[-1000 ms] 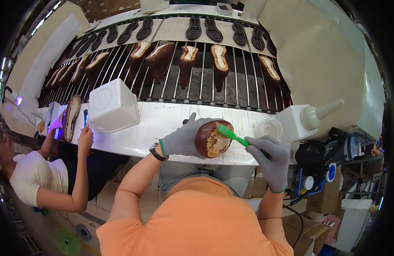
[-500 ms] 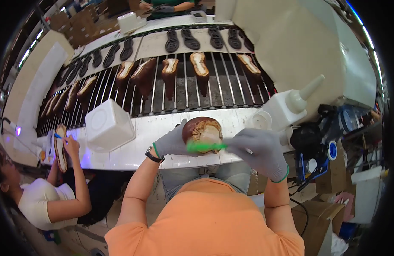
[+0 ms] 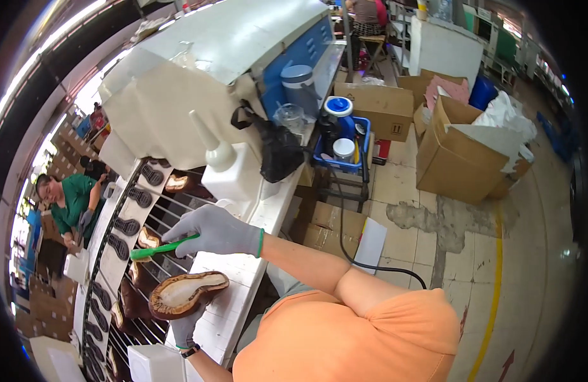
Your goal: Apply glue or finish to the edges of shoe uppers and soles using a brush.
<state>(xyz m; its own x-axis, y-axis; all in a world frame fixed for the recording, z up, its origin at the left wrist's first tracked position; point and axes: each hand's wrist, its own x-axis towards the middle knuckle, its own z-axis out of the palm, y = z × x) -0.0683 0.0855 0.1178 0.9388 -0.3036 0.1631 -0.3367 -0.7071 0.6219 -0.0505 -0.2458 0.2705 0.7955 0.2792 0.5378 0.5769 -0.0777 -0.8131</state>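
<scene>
My right hand (image 3: 221, 230), in a grey glove with a green cuff, is closed round a green-handled brush (image 3: 161, 249). The brush is held above and apart from a brown shoe upper (image 3: 187, 294), whose pale underside with a gathered rough edge faces up. Underneath, my left hand (image 3: 186, 328), gloved too and with a dark watch at the wrist, grips the upper; most of its fingers are hidden behind it. A white bottle with a cone-shaped top (image 3: 233, 175) stands beyond my right hand.
Shoe uppers lie on a roller conveyor (image 3: 155, 275), with dark soles (image 3: 126, 226) along its far side. A white box-shaped container (image 3: 150, 363) stands by my left forearm. A black bag (image 3: 281, 149), a blue crate (image 3: 345, 162) and cardboard boxes (image 3: 459, 149) are to the right. Across the conveyor stands a co-worker (image 3: 77, 204).
The view has swung to the right, showing more floor and boxes. The brush has lifted off the upper, and the upper now lies tilted lengthwise in my left hand.
</scene>
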